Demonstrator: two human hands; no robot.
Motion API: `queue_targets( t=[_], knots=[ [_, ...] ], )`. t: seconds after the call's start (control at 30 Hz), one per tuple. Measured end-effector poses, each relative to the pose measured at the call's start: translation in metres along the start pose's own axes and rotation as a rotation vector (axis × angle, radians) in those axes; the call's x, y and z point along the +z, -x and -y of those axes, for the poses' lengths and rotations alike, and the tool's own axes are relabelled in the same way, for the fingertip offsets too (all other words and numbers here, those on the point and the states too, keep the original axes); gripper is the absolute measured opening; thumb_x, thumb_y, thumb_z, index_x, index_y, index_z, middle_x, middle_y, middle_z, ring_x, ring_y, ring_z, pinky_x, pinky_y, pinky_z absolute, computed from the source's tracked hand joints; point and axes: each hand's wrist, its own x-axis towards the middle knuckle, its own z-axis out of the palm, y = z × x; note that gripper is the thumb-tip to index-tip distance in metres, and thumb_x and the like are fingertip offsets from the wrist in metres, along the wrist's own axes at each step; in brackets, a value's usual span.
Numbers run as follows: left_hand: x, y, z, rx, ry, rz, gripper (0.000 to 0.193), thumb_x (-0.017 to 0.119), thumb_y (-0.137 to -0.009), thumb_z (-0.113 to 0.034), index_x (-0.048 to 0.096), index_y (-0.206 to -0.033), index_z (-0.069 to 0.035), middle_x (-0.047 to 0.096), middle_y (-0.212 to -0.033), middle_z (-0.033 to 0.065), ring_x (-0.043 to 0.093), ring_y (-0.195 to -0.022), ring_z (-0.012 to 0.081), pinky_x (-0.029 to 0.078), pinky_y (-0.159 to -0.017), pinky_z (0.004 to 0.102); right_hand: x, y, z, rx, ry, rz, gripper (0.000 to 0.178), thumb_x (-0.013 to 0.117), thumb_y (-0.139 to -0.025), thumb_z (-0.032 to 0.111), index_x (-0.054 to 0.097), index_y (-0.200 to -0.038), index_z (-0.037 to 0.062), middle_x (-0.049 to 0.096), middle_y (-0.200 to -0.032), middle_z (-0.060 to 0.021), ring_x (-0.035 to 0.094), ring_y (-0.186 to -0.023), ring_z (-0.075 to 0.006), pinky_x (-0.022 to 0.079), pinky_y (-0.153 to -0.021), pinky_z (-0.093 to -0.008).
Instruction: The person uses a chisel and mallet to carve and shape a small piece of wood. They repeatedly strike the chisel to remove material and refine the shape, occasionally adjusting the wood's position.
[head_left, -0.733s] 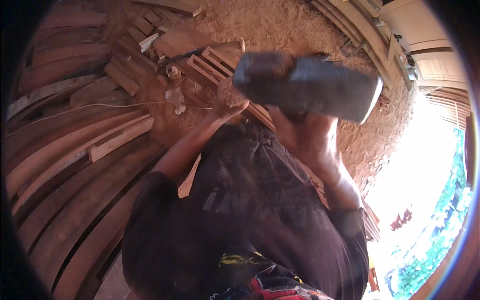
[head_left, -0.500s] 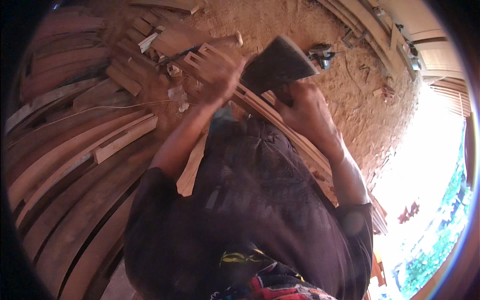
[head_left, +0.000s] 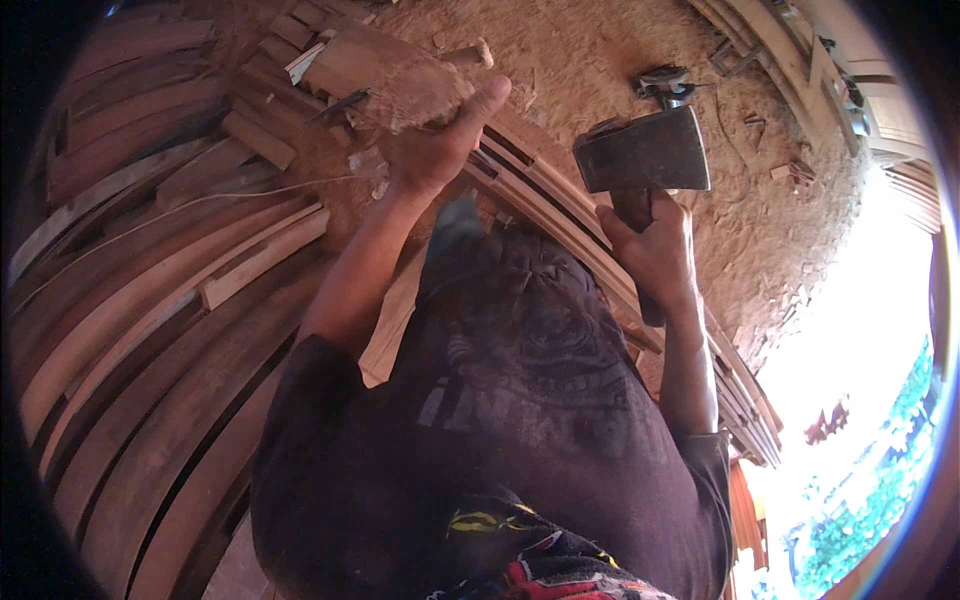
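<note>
My right hand [head_left: 658,250] is closed round the short dark handle of a hatchet [head_left: 645,152]. The broad flat metal head sits above my fist, and the handle's lower end shows below it by my wrist. My left hand [head_left: 438,140] is at the upper end of long slotted wooden pieces [head_left: 560,225], its thumb stretched up and to the right. Its other fingers blend into a rough, sawdust-coloured patch, so their grip is unclear. The pieces run diagonally in front of me, down to the right, passing behind my right hand.
Stacked boards [head_left: 150,330] fill the left side, with short offcuts [head_left: 255,140] farther up. A metal-and-dark power tool [head_left: 665,85] lies on the ground [head_left: 750,230], which is strewn with shavings. Long timbers [head_left: 770,50] lean at the upper right.
The hatchet has moved right and lifted off the wooden pieces, its head now turned more squarely to view. My left hand has shifted slightly, with its thumb now spread outward.
</note>
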Motion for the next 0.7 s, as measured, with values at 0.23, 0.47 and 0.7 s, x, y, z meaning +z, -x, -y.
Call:
queue_targets(
  t=[0.23,0.47,0.7],
  knots=[
    [0.012,0.013,-0.002,0.023,-0.238,0.032,0.026,0.079,-0.096,-0.027,0.071,-0.082,-0.007,0.064,-0.07,0.0006,0.061,-0.065,0.0174,0.048,-0.062,0.0364,-0.003,-0.005,0.019,-0.081,0.051,-0.025,0.039,0.084,-0.083,0.024,0.069,-0.099,-0.0083,0.075,-0.084,-0.0187,0.075,-0.079,-0.0247,0.057,-0.073,-0.0378],
    [0.008,0.024,0.023,0.584,-0.857,0.063,0.024,0.077,-0.094,-0.023,0.073,-0.112,-0.007,0.07,-0.093,0.0081,0.067,-0.081,0.0288,0.054,-0.074,0.0434,-0.001,-0.003,0.072,-0.549,-0.162,-0.137,0.025,0.079,-0.088,0.018,0.074,-0.102,-0.0029,0.074,-0.081,-0.0208,0.075,-0.072,-0.0366,0.059,-0.067,-0.0393],
    [0.014,0.041,0.027,0.565,-0.617,-0.011,0.047,0.087,-0.079,-0.026,0.066,-0.116,-0.006,0.069,-0.108,0.012,0.069,-0.093,0.0316,0.055,-0.08,0.0436,-0.019,-0.009,0.1,-0.625,0.33,0.174,0.019,0.075,-0.084,0.013,0.072,-0.1,0.0035,0.07,-0.085,-0.0224,0.069,-0.074,-0.0394,0.057,-0.068,-0.0473]
  ],
)
